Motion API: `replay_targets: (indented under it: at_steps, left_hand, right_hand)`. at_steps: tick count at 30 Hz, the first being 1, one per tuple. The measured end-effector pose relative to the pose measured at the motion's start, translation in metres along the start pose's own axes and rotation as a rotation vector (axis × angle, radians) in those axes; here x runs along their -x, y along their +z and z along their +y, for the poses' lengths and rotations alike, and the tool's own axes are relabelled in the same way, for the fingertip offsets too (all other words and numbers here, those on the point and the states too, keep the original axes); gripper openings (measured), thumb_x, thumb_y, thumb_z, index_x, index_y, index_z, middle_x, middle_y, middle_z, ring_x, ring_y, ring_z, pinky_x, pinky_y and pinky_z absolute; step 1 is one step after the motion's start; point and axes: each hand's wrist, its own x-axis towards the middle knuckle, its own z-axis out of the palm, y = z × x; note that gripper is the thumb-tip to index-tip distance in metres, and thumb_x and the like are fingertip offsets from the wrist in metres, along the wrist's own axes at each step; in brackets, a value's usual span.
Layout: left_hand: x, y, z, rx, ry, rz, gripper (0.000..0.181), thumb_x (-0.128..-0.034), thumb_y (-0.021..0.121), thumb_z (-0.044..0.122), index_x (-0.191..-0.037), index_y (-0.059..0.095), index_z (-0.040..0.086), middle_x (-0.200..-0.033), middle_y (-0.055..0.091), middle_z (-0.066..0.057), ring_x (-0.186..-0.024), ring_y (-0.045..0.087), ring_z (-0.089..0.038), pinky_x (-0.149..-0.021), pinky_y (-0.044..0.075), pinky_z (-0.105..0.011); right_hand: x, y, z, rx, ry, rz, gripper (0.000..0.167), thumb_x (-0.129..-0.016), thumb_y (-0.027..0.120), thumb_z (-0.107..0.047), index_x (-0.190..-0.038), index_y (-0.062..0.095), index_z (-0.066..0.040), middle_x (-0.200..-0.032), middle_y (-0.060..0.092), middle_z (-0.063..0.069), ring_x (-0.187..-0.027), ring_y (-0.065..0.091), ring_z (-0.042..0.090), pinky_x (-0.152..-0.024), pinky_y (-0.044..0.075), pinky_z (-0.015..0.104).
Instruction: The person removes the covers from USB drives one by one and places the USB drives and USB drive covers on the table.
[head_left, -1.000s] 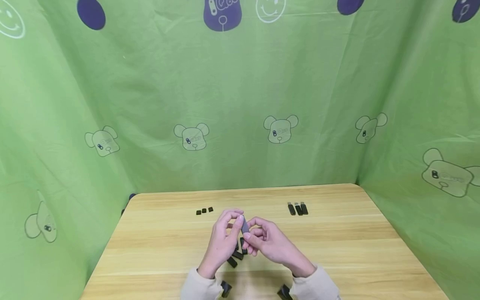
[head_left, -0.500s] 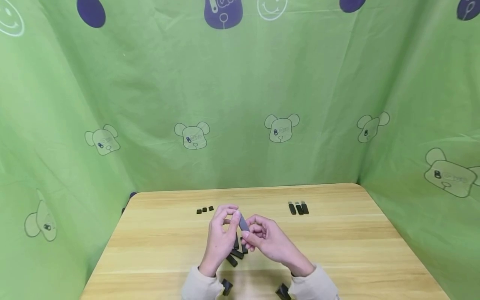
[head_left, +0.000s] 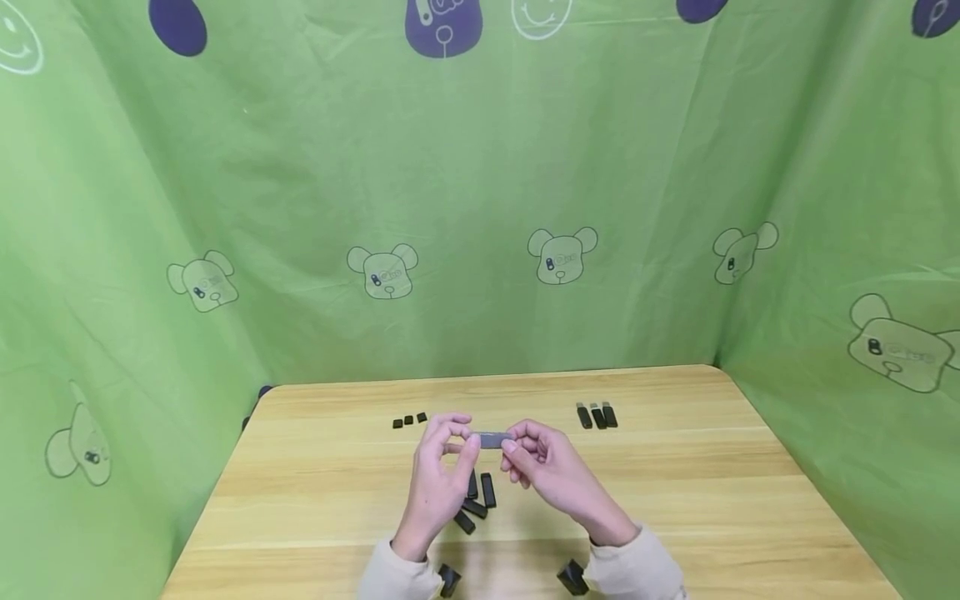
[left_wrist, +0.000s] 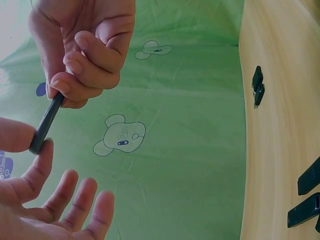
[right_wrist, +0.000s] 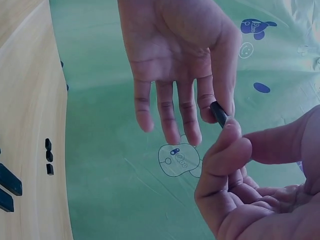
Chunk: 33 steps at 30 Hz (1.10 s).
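A dark grey USB flash drive (head_left: pixel 491 440) is held level above the table between both hands. My left hand (head_left: pixel 441 479) pinches its left end between thumb and index finger, the other fingers spread loosely. On the opposite end, the thumb and curled fingers of my right hand (head_left: pixel 555 475) grip it. The left wrist view shows the drive (left_wrist: pixel 47 122) as one slim bar spanning the two hands; the right fingers cover its far end. Only a short stretch of the drive (right_wrist: pixel 218 114) shows in the right wrist view.
Several black flash drives (head_left: pixel 489 490) lie loosely on the wooden table (head_left: pixel 697 500) below the hands. Three small black caps (head_left: pixel 408 420) sit in a row at the back left. Three uncapped drives (head_left: pixel 597 416) lie side by side at the back right. Green curtain (head_left: pixel 465 333) surrounds the table.
The flash drive has turned from a steep slant to nearly level. My right hand has risen slightly and shifted right; both hands keep their hold.
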Motion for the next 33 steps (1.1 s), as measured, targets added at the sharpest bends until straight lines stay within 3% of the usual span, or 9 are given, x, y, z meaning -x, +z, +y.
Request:
replay_targets:
  at_steps: [12, 23, 28, 33]
  left_hand:
    - [0.008, -0.001, 0.004, -0.009, 0.028, -0.09, 0.007, -0.0909, 0.071, 0.016, -0.088, 0.065, 0.019, -0.128, 0.061, -0.003, -0.118, 0.057, -0.022, -0.091, 0.052, -0.033]
    - [0.01, 0.001, 0.004, -0.007, -0.024, -0.116, 0.01, -0.0883, 0.076, 0.022, -0.087, 0.069, 0.015, -0.127, 0.061, 0.002, -0.12, 0.055, -0.023, -0.094, 0.049, -0.037]
    - [0.01, 0.002, 0.004, 0.012, -0.039, -0.142, 0.014, -0.0874, 0.079, 0.023, -0.086, 0.07, 0.011, -0.129, 0.061, 0.0, -0.123, 0.055, -0.029, -0.095, 0.046, -0.032]
    - [0.009, 0.001, 0.003, 0.037, -0.067, -0.14, 0.011, -0.0868, 0.079, 0.023, -0.085, 0.07, 0.017, -0.129, 0.06, 0.001, -0.125, 0.054, -0.031, -0.095, 0.045, -0.029]
  right_hand:
    - [-0.005, -0.002, -0.005, -0.034, -0.026, 0.071, 0.023, -0.105, 0.052, -0.014, -0.111, 0.054, 0.008, -0.082, 0.059, 0.005, -0.063, 0.052, 0.007, -0.054, 0.045, 0.018]
    - [-0.009, 0.006, -0.007, -0.059, -0.044, 0.11, 0.024, -0.106, 0.053, -0.017, -0.11, 0.054, 0.007, -0.076, 0.054, 0.002, -0.058, 0.048, 0.005, -0.051, 0.04, 0.017]
    - [-0.01, 0.01, -0.005, -0.029, -0.06, 0.075, 0.027, -0.105, 0.056, -0.018, -0.111, 0.057, 0.008, -0.077, 0.058, -0.001, -0.055, 0.046, 0.002, -0.05, 0.038, 0.016]
    - [-0.009, 0.012, -0.004, -0.001, -0.071, 0.046, 0.028, -0.104, 0.057, -0.018, -0.112, 0.059, 0.009, -0.079, 0.059, -0.001, -0.055, 0.048, 0.001, -0.049, 0.039, 0.015]
